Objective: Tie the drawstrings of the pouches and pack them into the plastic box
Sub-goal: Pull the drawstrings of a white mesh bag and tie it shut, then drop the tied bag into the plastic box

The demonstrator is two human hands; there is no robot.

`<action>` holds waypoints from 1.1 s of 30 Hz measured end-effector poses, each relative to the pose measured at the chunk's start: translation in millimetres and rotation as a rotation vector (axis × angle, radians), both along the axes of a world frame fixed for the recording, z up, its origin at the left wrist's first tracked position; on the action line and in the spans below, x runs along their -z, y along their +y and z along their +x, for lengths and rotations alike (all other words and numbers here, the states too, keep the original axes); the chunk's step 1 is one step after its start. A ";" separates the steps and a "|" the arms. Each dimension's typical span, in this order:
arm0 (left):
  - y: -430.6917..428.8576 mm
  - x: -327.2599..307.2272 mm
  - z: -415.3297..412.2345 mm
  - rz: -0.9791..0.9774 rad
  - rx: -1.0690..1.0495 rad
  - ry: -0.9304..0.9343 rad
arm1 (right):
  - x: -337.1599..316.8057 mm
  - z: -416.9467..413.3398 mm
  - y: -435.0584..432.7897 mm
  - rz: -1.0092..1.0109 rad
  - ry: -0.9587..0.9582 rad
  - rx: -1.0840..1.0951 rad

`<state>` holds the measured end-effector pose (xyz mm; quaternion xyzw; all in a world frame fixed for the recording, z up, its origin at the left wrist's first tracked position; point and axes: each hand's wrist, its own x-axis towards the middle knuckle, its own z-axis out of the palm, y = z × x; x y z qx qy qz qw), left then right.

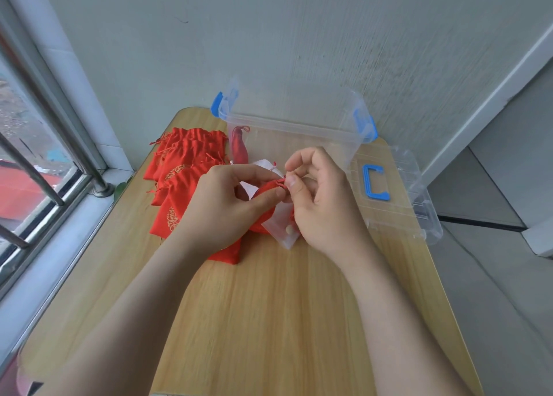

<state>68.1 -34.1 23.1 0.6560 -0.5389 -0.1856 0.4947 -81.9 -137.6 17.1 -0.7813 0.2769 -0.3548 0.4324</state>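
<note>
The job is only just begun, I think. One red pouch point(239, 149) is already in the plastic box point(287, 120). It leans at the left end of the box, and its string loop pokes up. It looks tied, but I see it only through the clear wall, so I am not sure.

Just in front of the box, both hands are busy with the next pouch point(264, 190). The left hand point(221, 204) pinches the bunched top of this pouch between thumb and finger. The right hand point(323, 204) pinches the thin red drawstring point(282, 182) right beside it, with the other fingers curled. The two hands almost touch. I cannot tell if a knot is made yet. I guess the knot is the step going on now.

A lot is left to do. A pile of red pouches point(185, 168) lies on the bench point(269, 306), to the left of the box. They overlap, so I cannot count them. Each one needs a knot and then goes in the box.

The pouches are soft red cloth with a gold round pattern. Their tops are puckered, with little red strings sticking out.

A clear bag point(282, 234) lies under the hands, in front of the box. The lid point(401, 213) with its blue handle point(374, 183) lies flat to the right of the box.
</note>
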 end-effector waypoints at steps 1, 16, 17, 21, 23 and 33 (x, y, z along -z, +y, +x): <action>-0.8 1.3 0.2 -0.010 -0.008 0.007 | -0.1 0.9 0.2 0.000 -0.013 0.009; -7.2 -2.6 -10.7 -0.070 -0.060 0.519 | -2.6 4.6 12.0 0.167 0.037 -0.071; -8.5 -2.2 -11.5 -0.074 -0.096 0.520 | -2.2 6.4 15.3 0.118 0.029 -0.053; -15.9 10.2 -1.6 -0.061 -0.402 0.290 | -0.2 17.6 13.5 -0.059 -0.047 0.257; -17.5 18.9 1.6 -0.029 -0.496 0.161 | -5.2 25.1 8.3 -0.018 -0.119 0.341; -22.5 38.4 3.9 0.017 -0.408 -0.090 | -44.1 106.3 -50.4 -0.115 -0.127 0.572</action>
